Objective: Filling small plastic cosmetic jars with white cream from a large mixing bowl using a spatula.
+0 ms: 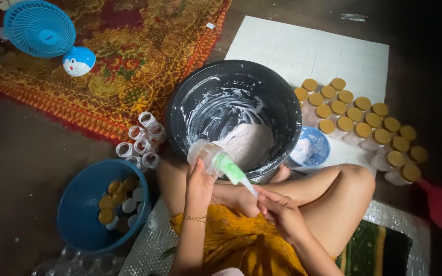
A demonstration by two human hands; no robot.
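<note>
My left hand (199, 180) grips a clear plastic bottle (204, 153), tilted over the near rim of a black bucket (180, 110) that holds white cream. A green funnel-like piece (231, 170) sticks out of the bottle's mouth toward my right hand (277, 207), whose fingers pinch its thin white tip. Both hands rest over my crossed legs, just in front of the bucket.
Several filled bottles with gold caps (359, 122) stand on a white sheet (313, 48) at the right, next to a small blue bowl (310, 148). Empty clear bottles (141, 140) and a blue basin of caps (85, 214) sit at the left. A blue fan (39, 28) stands on the patterned rug (144, 46).
</note>
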